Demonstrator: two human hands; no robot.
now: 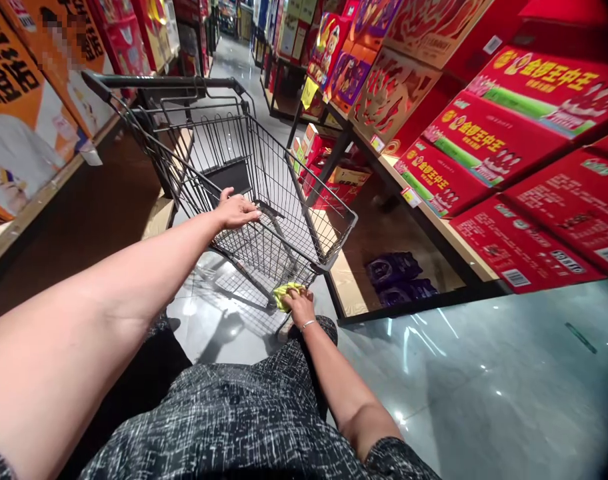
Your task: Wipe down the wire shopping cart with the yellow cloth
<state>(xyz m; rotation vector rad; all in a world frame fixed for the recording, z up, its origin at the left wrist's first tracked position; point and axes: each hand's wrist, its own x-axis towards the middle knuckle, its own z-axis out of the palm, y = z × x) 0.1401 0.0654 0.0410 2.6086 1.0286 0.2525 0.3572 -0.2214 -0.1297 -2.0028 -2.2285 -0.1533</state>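
A black wire shopping cart (244, 147) stands at an angle in front of me, its handle at the far end. My left hand (238, 211) reaches over the near side of the basket, fingers stretched out and thumb raised; whether it touches the rim, I cannot tell. My right hand (301, 307), lower and to the right, is closed on a crumpled yellow cloth (287, 296). That cloth is against the lower frame at the cart's near end. The palm side of the right hand is hidden.
Shelves with stacked red boxes (474, 140) line the right, with purple packs (401, 277) on the bottom level. Large orange-and-white boxes (29, 87) stand at the left on a wooden shelf. A shiny grey floor (434, 373) runs down the aisle between them.
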